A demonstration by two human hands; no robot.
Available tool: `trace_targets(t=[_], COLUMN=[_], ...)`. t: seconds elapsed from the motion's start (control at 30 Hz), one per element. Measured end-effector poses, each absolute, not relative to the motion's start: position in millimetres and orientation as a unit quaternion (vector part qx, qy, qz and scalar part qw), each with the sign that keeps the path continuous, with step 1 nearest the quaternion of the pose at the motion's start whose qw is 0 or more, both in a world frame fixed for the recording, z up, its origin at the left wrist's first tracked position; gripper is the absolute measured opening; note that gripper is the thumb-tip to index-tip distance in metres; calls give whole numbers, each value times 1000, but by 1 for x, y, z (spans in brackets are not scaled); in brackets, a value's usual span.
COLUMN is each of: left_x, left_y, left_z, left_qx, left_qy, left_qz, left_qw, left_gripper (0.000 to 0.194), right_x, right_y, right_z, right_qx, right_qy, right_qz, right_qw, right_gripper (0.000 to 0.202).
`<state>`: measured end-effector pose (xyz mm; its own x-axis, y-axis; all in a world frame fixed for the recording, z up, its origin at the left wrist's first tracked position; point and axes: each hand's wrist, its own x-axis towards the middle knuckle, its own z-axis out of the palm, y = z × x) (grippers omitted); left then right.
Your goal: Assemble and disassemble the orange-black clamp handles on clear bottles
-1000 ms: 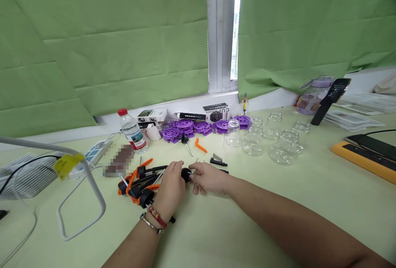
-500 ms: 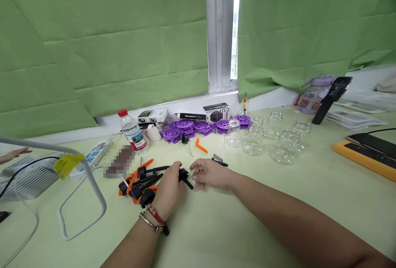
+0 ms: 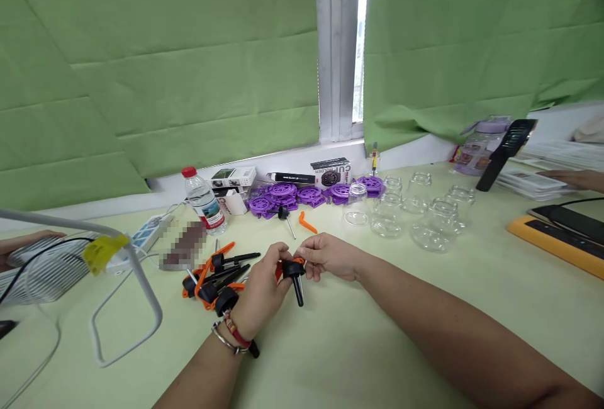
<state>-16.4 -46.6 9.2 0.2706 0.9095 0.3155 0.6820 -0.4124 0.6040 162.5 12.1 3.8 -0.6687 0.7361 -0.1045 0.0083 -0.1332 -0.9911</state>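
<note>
In the middle of the table, my left hand (image 3: 265, 280) grips a black cap piece (image 3: 293, 268) with a black stem pointing down toward me. Some orange shows around the top of the piece. My right hand (image 3: 326, 257) is closed, thumb and fingertips pinched at the far right side of this same piece; what lies between them is mostly hidden. Left of my left hand is a heap of similar black caps with stems and orange levers (image 3: 202, 283). Beyond my hands lie one loose black cap with a metal rod (image 3: 284, 213) and a loose orange lever (image 3: 307, 223).
Purple plastic parts (image 3: 282, 192) and small boxes line the back. Several clear glass jars (image 3: 431, 233) stand at right. A water bottle (image 3: 207, 204), a grey metal frame (image 3: 153, 302) and cables are at left. Other people's hands (image 3: 28, 242) reach in at both edges.
The black cap piece has turned so its stem points down, with orange now showing on it. My right hand has moved slightly up and right; the spring and black rod behind it are now hidden.
</note>
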Motion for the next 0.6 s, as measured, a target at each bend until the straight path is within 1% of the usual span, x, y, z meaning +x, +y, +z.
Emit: trace_targets(t=[0.07, 0.17, 0.27, 0.33, 0.4, 0.47, 0.6], left_x=[-16, -15, -15, -17, -19, -21, -23], left_y=[-48, -50, -49, -47, -44, -42, -40], left_z=[9, 10, 11, 12, 13, 13, 10], left_qx=[784, 781, 753, 710, 673, 658, 671], left_qy=[497, 483, 446, 424, 421, 439, 473], left_qz=[323, 333, 358, 386, 399, 396, 389], left_qw=[184, 214, 325, 409, 460, 466, 418], left_gripper=[44, 38, 34, 31, 30, 31, 33], right_x=[165, 171, 175, 176, 174, 170, 160], right_y=[13, 15, 16, 15, 13, 10, 5], right_z=[6, 10, 13, 16, 17, 16, 8], right_qx=[-334, -348, -327, -302, -279, -274, -317], right_qy=[-602, -601, -593, -583, -577, -589, -615], right_qz=[684, 689, 709, 721, 727, 717, 680], right_qw=[242, 207, 197, 222, 246, 251, 243], right_gripper=[32, 27, 29, 33, 38, 43, 47])
